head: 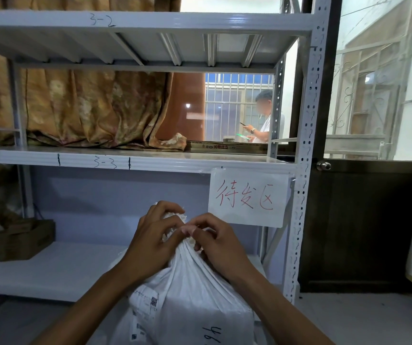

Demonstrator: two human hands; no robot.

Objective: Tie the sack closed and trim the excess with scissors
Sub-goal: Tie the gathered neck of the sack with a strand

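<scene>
White sack (195,302) near centre before a shelf (50,270), neck bunched upward, left hand (150,245) fingers wrapped round the neck, right hand (221,247) fingers pinching it from the right, paper sign (248,196) just beyond

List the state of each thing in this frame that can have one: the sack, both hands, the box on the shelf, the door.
White sack: full, neck gathered; no tie visible.
Left hand: grip closed around the gathered neck.
Right hand: fingers pinching at the neck.
Cardboard box: open, on the lower shelf.
Door: shut.
Paper sign: hanging from the shelf edge.
Scissors: not in view.
</scene>
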